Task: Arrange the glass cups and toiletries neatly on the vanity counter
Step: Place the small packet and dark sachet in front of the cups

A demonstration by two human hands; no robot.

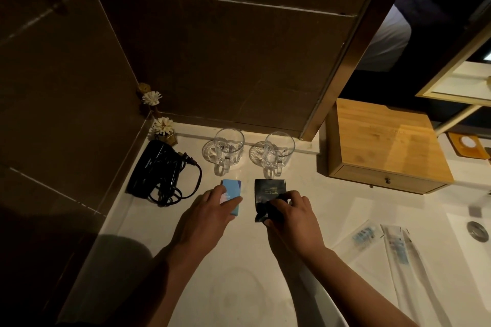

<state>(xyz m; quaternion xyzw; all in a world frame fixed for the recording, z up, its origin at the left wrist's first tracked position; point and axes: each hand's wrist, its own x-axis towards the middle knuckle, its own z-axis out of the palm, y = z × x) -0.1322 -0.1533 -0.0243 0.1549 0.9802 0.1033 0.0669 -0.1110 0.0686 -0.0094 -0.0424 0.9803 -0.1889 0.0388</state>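
Note:
Two clear glass mugs stand on glass coasters at the back of the white counter [239, 260]: the left mug [228, 147] and the right mug [277, 152], handles toward me. In front of the left mug lies a small blue box [233, 190], and my left hand [212, 212] rests on its near end, fingers curled around it. In front of the right mug lies a black packet [269, 191]; my right hand [295, 216] pinches its near edge. Clear wrapped toiletries [382, 244] lie to the right.
A black hair dryer [156, 170] with coiled cord sits at the left wall. A small flower diffuser [163, 129] fills the back corner. A wooden drawer box [382, 141] stands at the right. The sink drain [477, 231] is at the far right.

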